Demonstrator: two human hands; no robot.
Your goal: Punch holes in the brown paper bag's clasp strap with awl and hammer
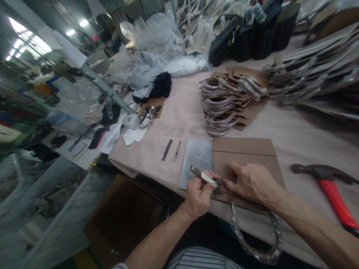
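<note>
My left hand (197, 197) is closed on a short strap-like piece (202, 175), pale on its face with a shiny metal end. Its exact kind I cannot make out. The piece's lower end meets the near edge of a brown bag panel (246, 146). My right hand (254, 182) lies over that panel, thumb and fingers bent in toward the same edge; what they pinch, if anything, is hidden. A plastic-wrapped handle (276, 244) hangs in a loop from the panel below the table edge. Partly under the panel's left side lies a speckled grey slab (198, 155).
A hammer with a red grip (333, 198) lies at right. Two slim metal tools, a flat bar (167, 150) and a thin rod (177, 150), lie left of the slab. Stacked brown panels with wrapped handles (221, 106) stand behind; metal hardware (150, 114) sits at back left.
</note>
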